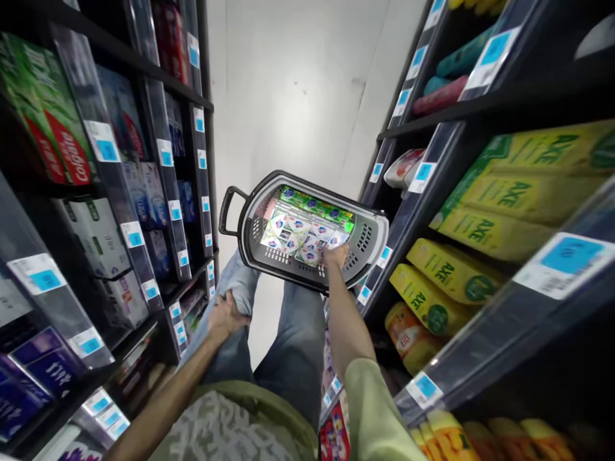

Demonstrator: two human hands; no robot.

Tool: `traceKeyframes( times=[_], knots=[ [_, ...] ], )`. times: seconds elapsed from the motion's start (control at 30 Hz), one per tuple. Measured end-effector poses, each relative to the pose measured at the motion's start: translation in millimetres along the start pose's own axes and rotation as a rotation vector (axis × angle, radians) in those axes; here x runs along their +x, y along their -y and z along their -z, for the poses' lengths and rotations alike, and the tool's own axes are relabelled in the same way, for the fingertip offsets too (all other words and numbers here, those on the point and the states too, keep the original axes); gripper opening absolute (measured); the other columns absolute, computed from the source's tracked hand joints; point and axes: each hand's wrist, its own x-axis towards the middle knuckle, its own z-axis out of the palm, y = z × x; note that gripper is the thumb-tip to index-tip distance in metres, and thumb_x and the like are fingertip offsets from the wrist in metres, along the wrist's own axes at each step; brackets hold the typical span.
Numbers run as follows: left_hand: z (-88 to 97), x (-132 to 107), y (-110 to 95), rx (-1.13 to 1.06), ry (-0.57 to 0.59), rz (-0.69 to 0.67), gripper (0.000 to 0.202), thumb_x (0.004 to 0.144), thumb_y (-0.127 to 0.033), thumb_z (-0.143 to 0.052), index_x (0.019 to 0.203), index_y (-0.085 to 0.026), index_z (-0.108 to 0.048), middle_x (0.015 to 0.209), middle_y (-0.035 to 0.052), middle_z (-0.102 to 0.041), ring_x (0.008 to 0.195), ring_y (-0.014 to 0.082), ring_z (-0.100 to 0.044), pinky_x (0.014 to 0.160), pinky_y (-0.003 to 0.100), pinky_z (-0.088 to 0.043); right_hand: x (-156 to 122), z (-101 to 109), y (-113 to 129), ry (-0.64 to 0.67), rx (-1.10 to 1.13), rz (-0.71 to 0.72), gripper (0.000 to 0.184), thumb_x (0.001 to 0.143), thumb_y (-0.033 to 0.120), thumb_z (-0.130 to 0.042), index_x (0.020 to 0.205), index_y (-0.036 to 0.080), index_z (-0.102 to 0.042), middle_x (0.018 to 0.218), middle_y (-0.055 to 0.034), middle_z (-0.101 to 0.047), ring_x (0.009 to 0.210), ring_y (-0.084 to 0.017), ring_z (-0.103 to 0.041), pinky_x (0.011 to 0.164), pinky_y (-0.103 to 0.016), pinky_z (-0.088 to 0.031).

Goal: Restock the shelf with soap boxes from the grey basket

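Note:
My right hand [336,256] reaches into a grey shopping basket [257,255] with a black rim. Its fingers are closed on a white soap box [337,239] with a red and blue logo, at the right end of similar white boxes [291,234]. Behind these lies a row of green packs [312,203] with blue lettering. The fingertips are partly hidden by the hand itself. My left hand [229,314] rests on my left knee, fingers spread over the jeans, holding nothing.
Shelves crowd both sides of a narrow aisle with a pale floor [298,83]. Toothpaste boxes [52,121] fill the left shelf, and yellow AXE packs [519,192] the right. The basket's black handle [229,211] sticks out leftward; its right end nears the right shelf.

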Motion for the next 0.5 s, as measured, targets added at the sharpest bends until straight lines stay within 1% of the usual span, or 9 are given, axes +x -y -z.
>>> traceKeyframes(
  times=[0.1,0.17,0.23,0.3,0.37,0.43,0.5],
  knots=[
    [4.5,3.0,2.3,0.008,0.025,0.015,0.108,0.061,-0.045,-0.087,0.148,-0.01,-0.034,0.138,0.0287,-0.05,0.116,0.0467,-0.063,0.089,0.045,-0.052,10.8,-16.7,4.4,-0.052,-0.031,-0.059,0.076,0.085,0.03,-0.069,0.147,0.007,-0.032,0.143,-0.029,-0.044,0.131,-0.037,-0.052,0.102,-0.044,-0.049],
    [7.2,4.9,3.5,0.009,0.028,0.03,0.108,0.059,-0.041,-0.086,0.149,-0.011,-0.033,0.138,0.0272,-0.05,0.116,0.0453,-0.063,0.087,0.042,-0.052,12.9,-21.5,6.1,-0.079,-0.032,-0.08,0.074,0.086,0.029,-0.069,0.146,0.007,-0.032,0.143,-0.0294,-0.042,0.133,-0.039,-0.049,0.103,-0.046,-0.049],
    [9.3,6.0,4.4,0.0,0.03,0.03,0.109,0.058,-0.038,-0.085,0.151,-0.013,-0.033,0.138,0.0263,-0.05,0.118,0.0444,-0.063,0.087,0.041,-0.052,13.2,-21.4,7.6,-0.083,-0.014,-0.099,0.072,0.085,0.028,-0.071,0.144,0.007,-0.037,0.14,-0.0297,-0.045,0.131,-0.04,-0.052,0.101,-0.048,-0.051],
    [10.7,6.9,5.9,-0.014,0.034,0.023,0.111,0.057,-0.038,-0.085,0.152,-0.014,-0.033,0.139,0.0255,-0.05,0.12,0.0439,-0.061,0.089,0.041,-0.051,12.8,-17.2,8.5,-0.067,0.014,-0.111,0.068,0.083,0.027,-0.074,0.14,0.008,-0.043,0.136,-0.0294,-0.05,0.124,-0.041,-0.059,0.098,-0.05,-0.053],
    [11.8,7.9,8.5,-0.024,0.032,0.017,0.112,0.057,-0.039,-0.084,0.153,-0.014,-0.033,0.14,0.0255,-0.05,0.121,0.0433,-0.061,0.091,0.042,-0.051,11.4,-9.1,7.7,-0.057,0.038,-0.109,0.065,0.081,0.027,-0.076,0.136,0.007,-0.047,0.133,-0.0294,-0.054,0.12,-0.041,-0.062,0.097,-0.051,-0.054],
    [12.9,8.5,11.4,-0.033,0.033,0.01,0.114,0.057,-0.039,-0.083,0.154,-0.012,-0.031,0.142,0.027,-0.049,0.121,0.0431,-0.061,0.092,0.042,-0.05,7.3,2.9,4.7,-0.061,0.05,-0.089,0.063,0.081,0.028,-0.077,0.133,0.006,-0.05,0.133,-0.0303,-0.055,0.121,-0.042,-0.062,0.1,-0.05,-0.052],
    [13.8,7.4,13.8,-0.042,0.043,-0.007,0.115,0.06,-0.041,-0.082,0.156,-0.008,-0.028,0.143,0.0291,-0.048,0.124,0.0443,-0.059,0.095,0.043,-0.05,-2.5,19.2,-0.2,-0.061,0.053,-0.063,0.062,0.081,0.032,-0.077,0.13,0.004,-0.052,0.133,-0.0323,-0.056,0.122,-0.042,-0.062,0.102,-0.05,-0.051]
  ],
)
